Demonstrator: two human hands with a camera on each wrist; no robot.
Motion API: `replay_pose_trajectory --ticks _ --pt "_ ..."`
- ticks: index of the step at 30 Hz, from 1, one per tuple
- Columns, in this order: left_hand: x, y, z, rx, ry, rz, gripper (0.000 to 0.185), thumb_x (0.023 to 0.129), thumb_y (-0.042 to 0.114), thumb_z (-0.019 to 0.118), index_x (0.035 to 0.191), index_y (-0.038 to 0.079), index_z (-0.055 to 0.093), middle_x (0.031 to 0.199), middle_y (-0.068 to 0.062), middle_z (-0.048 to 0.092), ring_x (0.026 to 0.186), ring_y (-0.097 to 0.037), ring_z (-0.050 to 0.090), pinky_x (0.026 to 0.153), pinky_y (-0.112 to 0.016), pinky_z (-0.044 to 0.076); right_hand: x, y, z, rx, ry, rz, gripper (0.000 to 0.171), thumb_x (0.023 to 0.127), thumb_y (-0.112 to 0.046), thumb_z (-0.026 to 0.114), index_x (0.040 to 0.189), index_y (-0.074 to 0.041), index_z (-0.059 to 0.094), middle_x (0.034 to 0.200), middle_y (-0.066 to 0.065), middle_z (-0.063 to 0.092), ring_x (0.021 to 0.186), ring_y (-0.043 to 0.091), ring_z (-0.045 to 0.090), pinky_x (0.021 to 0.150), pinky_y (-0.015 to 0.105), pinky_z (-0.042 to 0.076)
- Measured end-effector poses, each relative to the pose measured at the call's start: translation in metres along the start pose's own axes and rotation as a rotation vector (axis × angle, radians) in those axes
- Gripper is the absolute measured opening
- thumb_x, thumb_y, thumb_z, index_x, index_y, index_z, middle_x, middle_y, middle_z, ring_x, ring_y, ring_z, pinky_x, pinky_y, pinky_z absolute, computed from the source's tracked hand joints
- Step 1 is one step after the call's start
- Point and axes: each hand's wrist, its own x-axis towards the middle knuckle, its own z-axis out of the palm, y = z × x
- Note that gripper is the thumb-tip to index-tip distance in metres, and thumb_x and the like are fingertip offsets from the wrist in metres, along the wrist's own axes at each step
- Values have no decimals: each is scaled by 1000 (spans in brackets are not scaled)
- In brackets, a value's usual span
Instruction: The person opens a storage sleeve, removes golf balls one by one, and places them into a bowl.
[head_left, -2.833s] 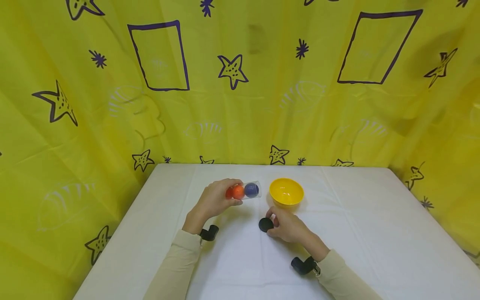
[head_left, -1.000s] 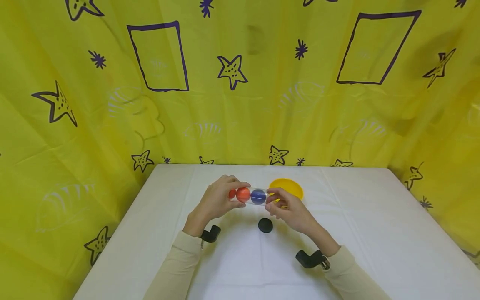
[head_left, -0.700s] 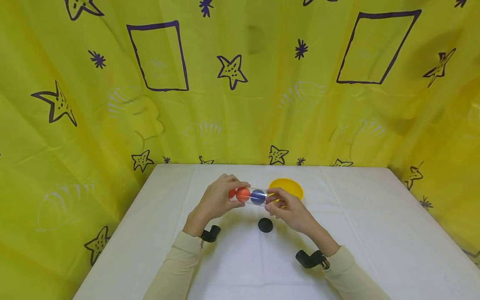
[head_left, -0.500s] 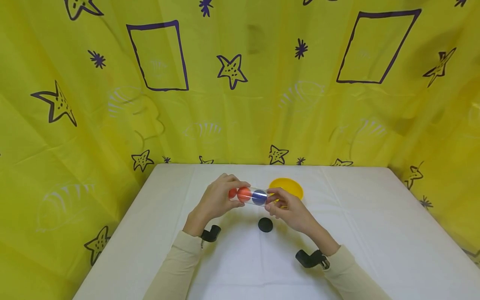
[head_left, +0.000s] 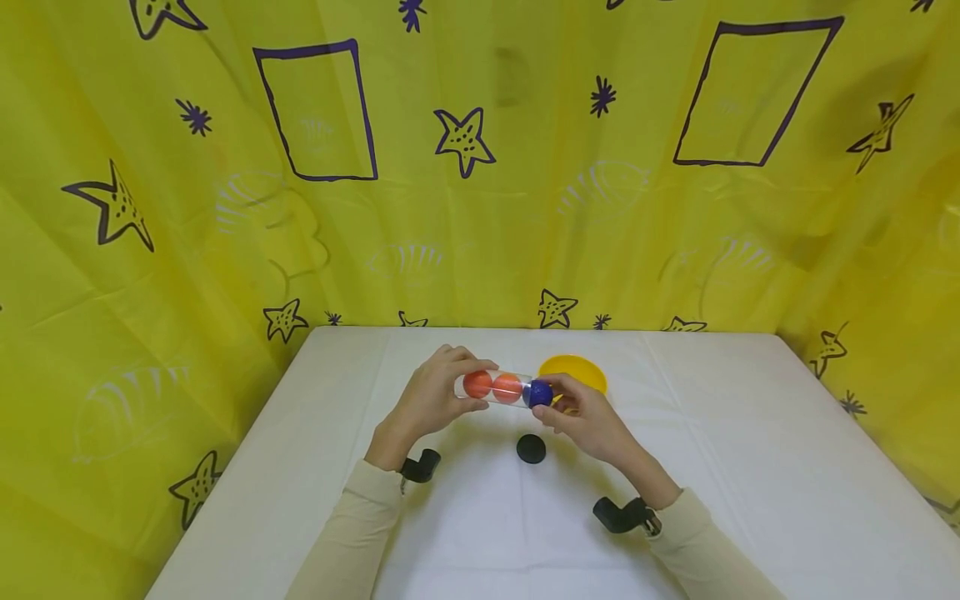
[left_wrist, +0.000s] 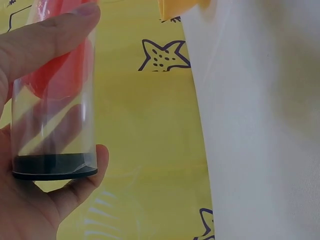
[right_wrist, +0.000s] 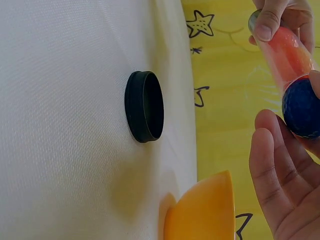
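**Here, above the tabletop [head_left: 465,525], left hand [head_left: 437,389] and right hand [head_left: 587,414] bracket a clear tube [head_left: 492,388]**

The left hand grips the clear tube, whose long axis runs roughly left to right, mouth rightward. Angled inward, the right hand, nearer that mouth, pinches a blue ball [head_left: 540,392] partly out of it. Two reddish balls [head_left: 507,388] sit inside; a black cap [head_left: 531,449] lies below on the tabletop.

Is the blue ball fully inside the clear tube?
No, the right wrist view shows the blue ball protruding from the clear tube.
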Motion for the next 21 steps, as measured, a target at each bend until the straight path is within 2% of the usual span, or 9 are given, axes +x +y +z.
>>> replay_pose_trajectory --ticks 8,15,21 --pt "-1 -2 -1 1 17 11 49 75 22 92 121 21 75 107 0 69 97 -17 55 81 -33 51 0 1 -2 -67 34 -18 47 95 -32 74 134 -10 61 119 11 67 96 23 61 74 23 55" --pt "0 -3 -2 -9 44 39 49 73 20 93 119 18 76 104 0 69 97 -18 56 80 -34 51 0 -1 -2 -58 46 -17 45 93 -28 76 131 -9 62 119 11 69 96 21 63 76 22 55" --pt "0 -3 0 -43 33 25 49 73 18 93 119 18 76 104 0 69 98 -18 55 79 -34 49 -1 -2 -2 -49 65 -4 44 92 -28 77 130 -9 63 116 11 69 96 20 64 76 23 55"
